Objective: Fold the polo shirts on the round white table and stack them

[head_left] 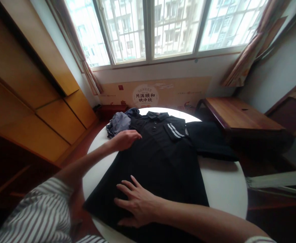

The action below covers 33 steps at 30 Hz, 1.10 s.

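Note:
A black polo shirt (160, 162) lies spread on a round white table (224, 185), its collar at the far side. One sleeve, with two white stripes on its cuff, is folded inward over the chest. My left hand (126, 139) is closed at the shirt's upper left side, fingertips together over the fabric; whatever lies between them is hidden. Lower down, my right hand (139, 202) rests flat on the shirt with its fingers spread, holding nothing.
A crumpled grey-blue garment (121, 123) sits at the table's far left. Folded dark cloth (208, 140) lies to the shirt's right and reaches the table's edge. Beyond stands a wooden desk (249, 114); yellow-brown cabinets (62, 118) line the left, and barred windows (175, 27) fill the back.

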Each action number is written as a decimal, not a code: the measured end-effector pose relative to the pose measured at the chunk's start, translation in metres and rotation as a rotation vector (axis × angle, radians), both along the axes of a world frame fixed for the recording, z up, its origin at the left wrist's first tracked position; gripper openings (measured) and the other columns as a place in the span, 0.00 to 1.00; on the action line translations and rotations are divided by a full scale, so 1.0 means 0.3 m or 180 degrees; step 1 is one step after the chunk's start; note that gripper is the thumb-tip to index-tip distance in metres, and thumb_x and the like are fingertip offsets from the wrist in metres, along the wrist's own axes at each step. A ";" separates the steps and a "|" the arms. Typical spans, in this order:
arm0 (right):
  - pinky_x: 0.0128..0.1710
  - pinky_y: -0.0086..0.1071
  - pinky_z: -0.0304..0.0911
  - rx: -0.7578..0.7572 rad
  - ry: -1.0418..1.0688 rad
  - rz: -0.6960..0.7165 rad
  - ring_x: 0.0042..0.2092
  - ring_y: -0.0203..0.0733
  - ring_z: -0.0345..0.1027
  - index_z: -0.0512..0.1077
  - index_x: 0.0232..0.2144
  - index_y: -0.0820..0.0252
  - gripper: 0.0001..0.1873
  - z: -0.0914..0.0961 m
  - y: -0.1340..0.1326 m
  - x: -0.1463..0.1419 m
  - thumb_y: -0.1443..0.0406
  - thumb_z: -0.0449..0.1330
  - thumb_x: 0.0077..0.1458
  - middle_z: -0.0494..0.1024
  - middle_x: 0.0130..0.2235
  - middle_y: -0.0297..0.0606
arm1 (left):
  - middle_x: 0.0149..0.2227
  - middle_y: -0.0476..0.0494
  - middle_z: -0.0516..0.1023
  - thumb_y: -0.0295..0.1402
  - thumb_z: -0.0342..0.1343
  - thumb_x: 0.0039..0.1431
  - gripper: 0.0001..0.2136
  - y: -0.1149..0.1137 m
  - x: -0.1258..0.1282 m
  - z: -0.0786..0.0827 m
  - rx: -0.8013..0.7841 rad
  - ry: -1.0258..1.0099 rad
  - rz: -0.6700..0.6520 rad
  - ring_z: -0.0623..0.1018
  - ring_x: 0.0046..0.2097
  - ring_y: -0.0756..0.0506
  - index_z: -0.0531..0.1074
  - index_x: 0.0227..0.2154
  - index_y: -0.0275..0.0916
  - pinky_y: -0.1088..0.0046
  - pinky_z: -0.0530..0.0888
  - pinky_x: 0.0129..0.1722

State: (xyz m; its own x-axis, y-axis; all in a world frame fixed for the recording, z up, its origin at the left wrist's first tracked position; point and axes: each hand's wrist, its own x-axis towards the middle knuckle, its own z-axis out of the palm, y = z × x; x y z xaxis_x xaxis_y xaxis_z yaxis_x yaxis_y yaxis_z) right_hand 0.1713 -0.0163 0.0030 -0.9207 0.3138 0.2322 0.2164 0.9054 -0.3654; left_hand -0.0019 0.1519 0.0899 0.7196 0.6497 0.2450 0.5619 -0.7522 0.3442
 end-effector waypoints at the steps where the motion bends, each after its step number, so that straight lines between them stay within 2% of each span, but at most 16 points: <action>1: 0.62 0.58 0.51 0.0101 0.0032 -0.0059 0.62 0.57 0.58 0.68 0.56 0.60 0.29 -0.012 -0.002 -0.008 0.48 0.53 0.63 0.66 0.61 0.53 | 0.47 0.42 0.79 0.27 0.46 0.67 0.14 -0.117 -0.036 -0.020 -0.0048 0.0118 -0.0118 0.78 0.49 0.46 0.75 0.49 0.41 0.71 0.72 0.52; 4: 0.61 0.50 0.55 0.0313 0.0061 -0.0106 0.53 0.52 0.64 0.73 0.45 0.64 0.21 -0.037 -0.008 -0.024 0.53 0.52 0.65 0.74 0.47 0.49 | 0.45 0.41 0.79 0.28 0.45 0.68 0.14 -0.414 -0.136 -0.087 -0.0237 0.0404 -0.0175 0.78 0.46 0.45 0.73 0.51 0.42 0.70 0.74 0.48; 6: 0.62 0.50 0.55 0.0352 0.0021 -0.0034 0.55 0.52 0.64 0.72 0.46 0.65 0.20 -0.032 -0.018 -0.018 0.54 0.51 0.66 0.75 0.47 0.49 | 0.46 0.40 0.78 0.33 0.52 0.67 0.14 -0.555 -0.195 -0.124 -0.0309 0.0493 -0.0173 0.78 0.47 0.43 0.72 0.53 0.42 0.67 0.75 0.49; 9: 0.61 0.54 0.56 0.0195 -0.0209 -0.0056 0.62 0.56 0.59 0.66 0.58 0.70 0.29 0.010 -0.058 0.025 0.52 0.51 0.66 0.70 0.57 0.58 | 0.52 0.36 0.76 0.46 0.64 0.55 0.30 -0.690 -0.270 -0.168 -0.0292 0.0479 -0.0068 0.76 0.52 0.38 0.68 0.59 0.42 0.61 0.75 0.53; 10: 0.61 0.56 0.56 0.0090 -0.0330 -0.0123 0.64 0.59 0.57 0.63 0.61 0.72 0.33 0.026 -0.078 0.048 0.50 0.51 0.66 0.67 0.60 0.61 | 0.53 0.35 0.76 0.47 0.66 0.52 0.33 -0.718 -0.292 -0.182 -0.0225 0.0480 -0.0034 0.75 0.53 0.37 0.68 0.59 0.43 0.59 0.75 0.53; 11: 0.61 0.58 0.55 -0.0025 -0.0458 -0.0211 0.65 0.62 0.55 0.61 0.63 0.73 0.38 0.040 -0.101 0.075 0.47 0.51 0.65 0.64 0.63 0.63 | 0.53 0.35 0.76 0.46 0.66 0.53 0.31 -0.740 -0.310 -0.196 -0.0118 0.0481 -0.0017 0.75 0.53 0.37 0.69 0.59 0.44 0.58 0.75 0.53; 14: 0.62 0.62 0.53 -0.0256 -0.0754 -0.0506 0.68 0.68 0.49 0.60 0.65 0.73 0.42 0.056 -0.179 0.163 0.44 0.52 0.62 0.58 0.67 0.62 | 0.48 0.39 0.79 0.36 0.60 0.62 0.17 -0.771 -0.351 -0.239 0.0239 0.0447 -0.0044 0.78 0.48 0.41 0.73 0.54 0.46 0.61 0.78 0.48; 16: 0.63 0.62 0.54 -0.0240 -0.0834 -0.0728 0.68 0.67 0.48 0.59 0.66 0.71 0.38 0.042 -0.231 0.222 0.49 0.52 0.64 0.57 0.68 0.59 | 0.46 0.40 0.80 0.30 0.56 0.65 0.14 -0.774 -0.364 -0.257 0.0407 0.0375 -0.0109 0.79 0.45 0.43 0.74 0.52 0.46 0.64 0.79 0.45; 19: 0.62 0.58 0.60 0.0015 -0.0814 -0.1046 0.68 0.63 0.52 0.63 0.64 0.67 0.28 0.008 -0.301 0.298 0.59 0.50 0.66 0.60 0.67 0.54 | 0.44 0.39 0.81 0.25 0.52 0.66 0.15 -0.769 -0.366 -0.253 0.0444 0.0200 -0.0258 0.79 0.44 0.44 0.73 0.53 0.43 0.66 0.79 0.44; 23: 0.58 0.51 0.68 0.0566 -0.0450 -0.1290 0.64 0.58 0.61 0.70 0.59 0.64 0.23 -0.020 -0.369 0.363 0.61 0.53 0.66 0.69 0.62 0.50 | 0.44 0.39 0.80 0.25 0.49 0.68 0.15 -0.761 -0.350 -0.206 0.0305 -0.0292 -0.0265 0.79 0.44 0.45 0.71 0.54 0.42 0.69 0.79 0.42; 28: 0.54 0.44 0.72 0.1211 0.0079 -0.1500 0.60 0.51 0.67 0.74 0.54 0.65 0.20 -0.038 -0.411 0.398 0.73 0.53 0.62 0.76 0.56 0.48 | 0.42 0.36 0.80 0.25 0.49 0.69 0.12 -0.758 -0.335 -0.170 0.0651 -0.0761 -0.0382 0.78 0.44 0.46 0.71 0.52 0.36 0.69 0.79 0.41; 30: 0.52 0.41 0.73 0.1334 0.0178 -0.1594 0.59 0.50 0.68 0.74 0.52 0.66 0.21 -0.047 -0.423 0.418 0.75 0.51 0.60 0.77 0.55 0.49 | 0.40 0.38 0.80 0.23 0.49 0.68 0.12 -0.763 -0.339 -0.170 0.0884 -0.0751 -0.0318 0.79 0.41 0.47 0.71 0.50 0.35 0.71 0.79 0.39; 33: 0.49 0.36 0.74 0.1409 0.0201 -0.1786 0.54 0.46 0.72 0.74 0.51 0.67 0.22 -0.057 -0.440 0.472 0.76 0.49 0.58 0.78 0.52 0.49 | 0.36 0.43 0.79 0.23 0.50 0.68 0.11 -0.774 -0.360 -0.176 0.1344 -0.0377 -0.0173 0.79 0.37 0.48 0.70 0.50 0.36 0.72 0.79 0.39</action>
State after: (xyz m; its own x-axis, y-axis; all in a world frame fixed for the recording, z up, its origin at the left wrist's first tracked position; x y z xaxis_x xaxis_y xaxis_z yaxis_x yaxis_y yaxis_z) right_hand 0.3130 -0.1484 -0.0141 -0.6287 0.6000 0.4948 0.6833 0.7299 -0.0169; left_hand -0.1100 -0.0803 0.0370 0.7009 0.4368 0.5638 0.4927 -0.8681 0.0600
